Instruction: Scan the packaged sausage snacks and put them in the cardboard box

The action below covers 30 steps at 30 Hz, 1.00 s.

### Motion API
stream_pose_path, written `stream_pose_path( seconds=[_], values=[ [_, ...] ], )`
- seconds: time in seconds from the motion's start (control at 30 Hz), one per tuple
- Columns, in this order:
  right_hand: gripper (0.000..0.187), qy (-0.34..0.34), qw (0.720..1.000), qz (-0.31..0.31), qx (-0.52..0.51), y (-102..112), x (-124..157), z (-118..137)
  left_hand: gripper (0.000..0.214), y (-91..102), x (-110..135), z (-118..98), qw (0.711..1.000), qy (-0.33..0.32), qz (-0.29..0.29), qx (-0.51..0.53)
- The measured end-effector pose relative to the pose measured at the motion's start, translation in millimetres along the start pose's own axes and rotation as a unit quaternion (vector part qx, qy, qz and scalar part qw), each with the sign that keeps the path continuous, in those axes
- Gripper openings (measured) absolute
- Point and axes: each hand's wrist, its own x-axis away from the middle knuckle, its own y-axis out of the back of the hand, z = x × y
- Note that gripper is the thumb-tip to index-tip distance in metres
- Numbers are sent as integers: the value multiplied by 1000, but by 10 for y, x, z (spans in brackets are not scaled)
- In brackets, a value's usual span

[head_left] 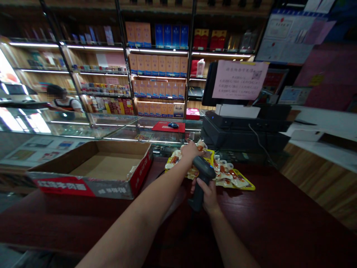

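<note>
Shop interior: lit wooden shelves [156,70] of boxed goods lined the far wall, with glass display cases [92,126] in front of them. Dark red wooden desk [279,223] filled the near field.

Left hand [191,150] reached far across the desk, fingers curled down onto a heap of yellow-edged clear snack packets [231,176] lying on the desk just right of centre; it pressed on the heap's far left end. Whether it actually pinched a packet could not be told.

Right hand [208,195] was wrapped tight around the grip of a dark grey handheld barcode scanner [202,178], held upright, its head touching or just over the near edge of the packets, directly below the left hand.

Open shallow cardboard box with red-and-grey printed sides [95,175] sat on the desk to the left, near the left forearm, apart from the packets. Black till unit with monitor [242,126] stood at far right behind the packets, a pink printed notice [240,80] stuck on the monitor's back. Red mouse mat with a dark mouse [170,126] lay on the glass case beyond. Another person [63,100] was at far left behind the cases.
</note>
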Motion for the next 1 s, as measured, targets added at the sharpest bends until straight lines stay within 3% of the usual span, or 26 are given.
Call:
stream_pose_path(
  seconds=[0.13, 0.2, 0.3, 0.37, 0.47, 0.63, 1.0],
  values=[
    [27, -3, 1000, 4, -7, -27, 17, 28, 50, 160, 61, 332, 980, 12, -63, 188],
    [27, -12, 1000, 14, -3, -37, 31, 37, 44, 233, 177, 622, 949, 16, -95, 299],
    [27, -36, 998, 43, 2, -56, 54, 38, 41, 293, 479, 1087, 896, 34, -86, 435],
    [29, -49, 997, 63, 3, -73, 69, 37, 39, 294, 715, 1347, 875, 46, -75, 476],
    [34, -68, 994, 82, 11, -101, 81, 30, 37, 243, 999, 1616, 875, 67, -83, 472],
    [35, -99, 989, 99, 51, -117, 66, -15, 35, 125, 1131, 1815, 892, 94, -93, 431],
    [34, -109, 987, 86, 77, -115, 58, -46, 34, 31, 1102, 1868, 890, 75, -90, 441]
  ],
)
